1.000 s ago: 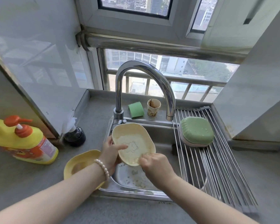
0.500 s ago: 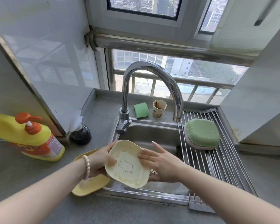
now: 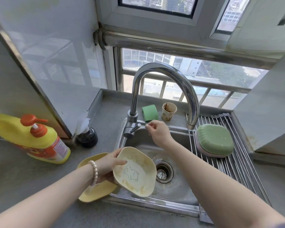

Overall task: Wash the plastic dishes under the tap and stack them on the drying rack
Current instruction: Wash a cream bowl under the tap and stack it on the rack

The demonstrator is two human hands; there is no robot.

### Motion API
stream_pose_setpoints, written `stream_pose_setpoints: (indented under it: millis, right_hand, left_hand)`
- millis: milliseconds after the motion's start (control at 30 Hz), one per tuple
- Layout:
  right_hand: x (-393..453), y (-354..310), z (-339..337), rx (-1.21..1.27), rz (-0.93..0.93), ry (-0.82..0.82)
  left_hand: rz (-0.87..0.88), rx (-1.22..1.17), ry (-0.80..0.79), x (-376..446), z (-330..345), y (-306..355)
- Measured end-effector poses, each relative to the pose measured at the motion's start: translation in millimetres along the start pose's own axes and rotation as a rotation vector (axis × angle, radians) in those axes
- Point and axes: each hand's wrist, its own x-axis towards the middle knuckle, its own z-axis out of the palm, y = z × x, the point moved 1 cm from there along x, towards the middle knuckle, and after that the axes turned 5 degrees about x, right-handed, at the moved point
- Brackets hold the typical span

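- Our left hand [image 3: 109, 167] grips a cream plastic dish [image 3: 134, 172] by its rim at the dish's nine o'clock, thumb curled over the inside, above the near-left corner of the steel sink [image 3: 171, 193]. A faint bear drawing shows in the dish.
- Our right hand [image 3: 157, 131] reaches toward the tap's lever [image 3: 135, 126] at our eleven o'clock; fingers are loosely bent, holding nothing, fingertips just beside the lever.
- The tap [image 3: 163, 76] arches overhead; we cannot tell whether water runs.
- A yellow dish [image 3: 92, 193] lies on the counter under our left wrist.
- A green dish [image 3: 215, 140] sits upside down on the drying rack [image 3: 247, 171] at three o'clock of the sink.
- A detergent bottle [image 3: 38, 140] lies at nine o'clock.
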Motion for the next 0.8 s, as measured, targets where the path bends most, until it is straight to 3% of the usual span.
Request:
stream_pose_setpoints:
  millis: [133, 500, 600, 733, 800]
  right_hand:
    - [26, -22, 5, 0.007, 0.035, 0.019]
    - [20, -29, 36, -0.323, -0.038, -0.187]
    - [6, -19, 25, -0.19, -0.039, -0.189]
    - [-43, 17, 1, -0.02, -0.017, 0.05]
    - [-82, 43, -3, -0.031, -0.035, -0.05]
  left_hand:
    - [-0.005, -0.001, -0.02, 6, 0, 3]
    - [0.011, -0.071, 0.006, 35, 8, 8]
    - [0.031, -0.097, 0.005, 43, 19, 16]
    - [0.096, -0.141, -0.018, 52, 42, 28]
    - [0.142, -0.17, -0.006, 58, 55, 33]
